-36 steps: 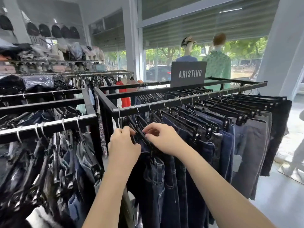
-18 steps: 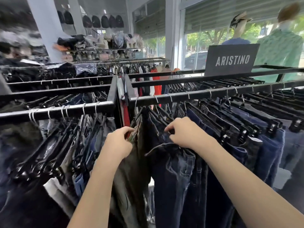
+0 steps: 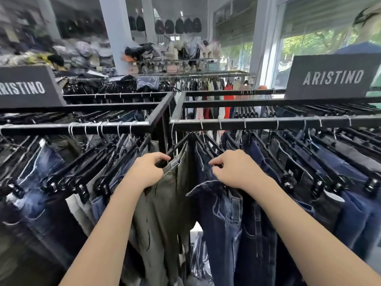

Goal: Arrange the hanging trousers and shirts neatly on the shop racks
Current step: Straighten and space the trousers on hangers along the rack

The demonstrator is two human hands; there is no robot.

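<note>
A view looking down from head height at two black metal clothes racks that meet at a corner in a clothing shop. Two bare forearms reach forward from the near edge. The left hand (image 3: 147, 171) is closed around the near end of a black clip hanger (image 3: 178, 145) carrying olive-green trousers (image 3: 162, 205), which hang at the left end of the right rack's rail (image 3: 268, 122). The right hand (image 3: 237, 169) has its fingers curled into the waistband of dark blue jeans (image 3: 221, 215) just to the right of the olive pair, with a gap open between the two garments. More jeans in dark and mid blue hang in a tight row to the right (image 3: 329, 182), and another row fills the left rack (image 3: 51, 174). Black signs reading ARISTINO stand on both racks, one far left (image 3: 26, 87), one far right (image 3: 332, 76). Farther back, shelves of folded clothes and bags appear blurred.
</note>
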